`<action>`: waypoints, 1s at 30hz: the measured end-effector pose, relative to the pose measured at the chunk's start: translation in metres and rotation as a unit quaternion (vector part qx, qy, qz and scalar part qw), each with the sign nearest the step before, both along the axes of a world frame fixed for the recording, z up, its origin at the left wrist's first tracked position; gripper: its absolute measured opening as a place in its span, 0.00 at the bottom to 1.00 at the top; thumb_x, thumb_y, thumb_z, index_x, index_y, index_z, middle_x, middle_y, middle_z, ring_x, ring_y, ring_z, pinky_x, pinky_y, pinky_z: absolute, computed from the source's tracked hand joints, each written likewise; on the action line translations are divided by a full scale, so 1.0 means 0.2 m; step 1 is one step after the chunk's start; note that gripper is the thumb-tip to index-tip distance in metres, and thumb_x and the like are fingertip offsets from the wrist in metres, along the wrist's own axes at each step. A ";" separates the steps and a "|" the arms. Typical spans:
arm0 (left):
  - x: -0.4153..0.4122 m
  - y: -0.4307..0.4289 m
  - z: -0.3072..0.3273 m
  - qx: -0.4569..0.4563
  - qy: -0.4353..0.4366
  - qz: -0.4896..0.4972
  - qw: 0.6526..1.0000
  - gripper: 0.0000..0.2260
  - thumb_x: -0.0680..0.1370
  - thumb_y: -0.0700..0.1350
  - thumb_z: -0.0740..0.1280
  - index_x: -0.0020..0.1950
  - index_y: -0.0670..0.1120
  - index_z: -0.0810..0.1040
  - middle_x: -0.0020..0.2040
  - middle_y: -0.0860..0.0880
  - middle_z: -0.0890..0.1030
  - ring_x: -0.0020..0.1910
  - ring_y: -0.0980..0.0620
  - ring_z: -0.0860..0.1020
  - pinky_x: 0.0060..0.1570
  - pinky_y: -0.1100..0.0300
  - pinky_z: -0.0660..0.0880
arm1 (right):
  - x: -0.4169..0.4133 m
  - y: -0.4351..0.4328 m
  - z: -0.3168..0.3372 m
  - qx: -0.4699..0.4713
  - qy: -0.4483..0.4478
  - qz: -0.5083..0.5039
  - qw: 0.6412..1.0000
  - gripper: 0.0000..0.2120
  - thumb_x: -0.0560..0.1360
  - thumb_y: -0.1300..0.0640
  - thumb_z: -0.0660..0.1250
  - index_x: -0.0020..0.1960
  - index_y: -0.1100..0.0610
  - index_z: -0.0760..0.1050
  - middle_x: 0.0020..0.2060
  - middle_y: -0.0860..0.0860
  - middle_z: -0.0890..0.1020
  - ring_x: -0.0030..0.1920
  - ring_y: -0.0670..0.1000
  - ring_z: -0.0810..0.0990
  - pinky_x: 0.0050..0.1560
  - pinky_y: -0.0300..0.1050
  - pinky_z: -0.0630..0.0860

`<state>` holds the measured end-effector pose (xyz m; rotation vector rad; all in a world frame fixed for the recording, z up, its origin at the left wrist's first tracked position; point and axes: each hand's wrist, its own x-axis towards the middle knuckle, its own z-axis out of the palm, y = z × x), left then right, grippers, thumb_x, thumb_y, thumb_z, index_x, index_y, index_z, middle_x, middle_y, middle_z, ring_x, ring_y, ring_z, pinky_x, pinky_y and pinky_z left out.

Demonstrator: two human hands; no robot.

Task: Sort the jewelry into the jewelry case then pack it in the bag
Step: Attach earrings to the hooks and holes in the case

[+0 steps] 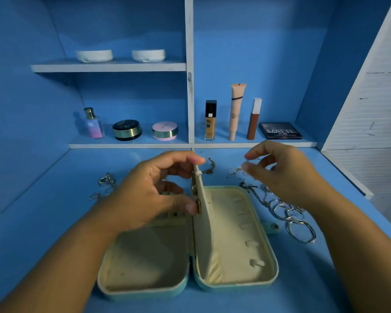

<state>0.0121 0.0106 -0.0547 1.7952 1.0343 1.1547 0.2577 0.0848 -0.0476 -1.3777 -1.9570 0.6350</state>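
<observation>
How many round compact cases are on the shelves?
4. The left white compact and right white compact sit on the upper shelf; the black compact and pink compact sit on the lower shelf beneath. None appears hidden.

R hand point(282, 170) fingertips point(249, 157) motion-blurred; can't tell if they hold anything. L hand point(149, 190) hides jewelry case point(145, 256) left half's far end. Both forearms cut off at btm edge.
</observation>
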 end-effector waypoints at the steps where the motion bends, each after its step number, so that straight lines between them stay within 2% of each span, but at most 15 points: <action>1: 0.00 0.00 -0.01 0.000 -0.009 0.000 1.000 0.28 0.54 0.62 0.80 0.53 0.63 0.81 0.51 0.57 0.79 0.54 0.55 0.76 0.44 0.61 0.78 | 0.03 0.04 -0.02 0.020 -0.026 -0.025 0.999 0.07 0.73 0.46 0.69 0.50 0.45 0.76 0.39 0.43 0.77 0.29 0.44 0.75 0.23 0.29 0.67; 4: -0.02 -0.01 -0.01 0.007 -0.025 -0.002 1.000 0.27 0.55 0.61 0.81 0.53 0.63 0.81 0.54 0.58 0.79 0.58 0.57 0.76 0.47 0.64 0.77 | 0.09 0.13 -0.08 0.048 -0.107 -0.039 0.992 0.06 0.76 0.52 0.67 0.52 0.48 0.77 0.39 0.40 0.74 0.34 0.43 0.72 0.31 0.36 0.65; 6: -0.03 -0.01 -0.02 0.001 -0.033 -0.006 0.999 0.28 0.55 0.59 0.81 0.54 0.62 0.81 0.56 0.57 0.79 0.61 0.55 0.76 0.51 0.60 0.76 | 0.10 0.18 -0.12 0.059 -0.163 -0.026 0.985 0.06 0.77 0.53 0.66 0.53 0.48 0.78 0.43 0.43 0.75 0.40 0.46 0.71 0.39 0.39 0.64; 9: -0.03 -0.01 -0.04 -0.010 -0.043 -0.003 0.999 0.29 0.56 0.58 0.82 0.55 0.62 0.80 0.60 0.53 0.77 0.64 0.51 0.74 0.58 0.52 0.73 | 0.09 0.21 -0.14 0.063 -0.186 0.002 0.981 0.06 0.77 0.54 0.66 0.52 0.49 0.80 0.46 0.45 0.74 0.45 0.47 0.71 0.44 0.39 0.64; 14: -0.03 -0.02 -0.04 -0.017 -0.052 -0.006 0.998 0.29 0.56 0.59 0.82 0.56 0.63 0.79 0.62 0.52 0.76 0.63 0.52 0.75 0.62 0.49 0.72 | 0.07 0.26 -0.16 0.097 -0.225 0.013 0.969 0.06 0.76 0.54 0.67 0.52 0.50 0.81 0.47 0.49 0.78 0.46 0.47 0.70 0.45 0.41 0.66; 17: -0.02 -0.02 -0.04 -0.026 -0.053 -0.005 0.998 0.30 0.56 0.60 0.81 0.56 0.63 0.79 0.62 0.50 0.77 0.59 0.53 0.77 0.60 0.50 0.73 | 0.07 0.27 -0.16 0.100 -0.239 -0.017 0.966 0.06 0.76 0.53 0.67 0.51 0.50 0.82 0.49 0.51 0.79 0.51 0.53 0.73 0.50 0.48 0.72; 23: -0.03 -0.02 -0.04 -0.009 -0.043 -0.006 0.999 0.29 0.56 0.61 0.81 0.56 0.64 0.79 0.63 0.50 0.77 0.63 0.51 0.76 0.64 0.47 0.71 | 0.10 0.28 -0.14 0.077 -0.251 -0.052 0.964 0.06 0.76 0.51 0.67 0.51 0.49 0.81 0.50 0.51 0.78 0.55 0.56 0.73 0.55 0.56 0.73; 30: -0.04 -0.01 -0.05 0.001 -0.034 -0.011 0.999 0.29 0.57 0.61 0.80 0.57 0.64 0.79 0.64 0.48 0.77 0.65 0.50 0.75 0.65 0.47 0.71 | 0.12 0.29 -0.14 0.029 -0.262 -0.029 0.964 0.06 0.75 0.48 0.68 0.48 0.47 0.82 0.44 0.47 0.79 0.48 0.50 0.74 0.50 0.48 0.72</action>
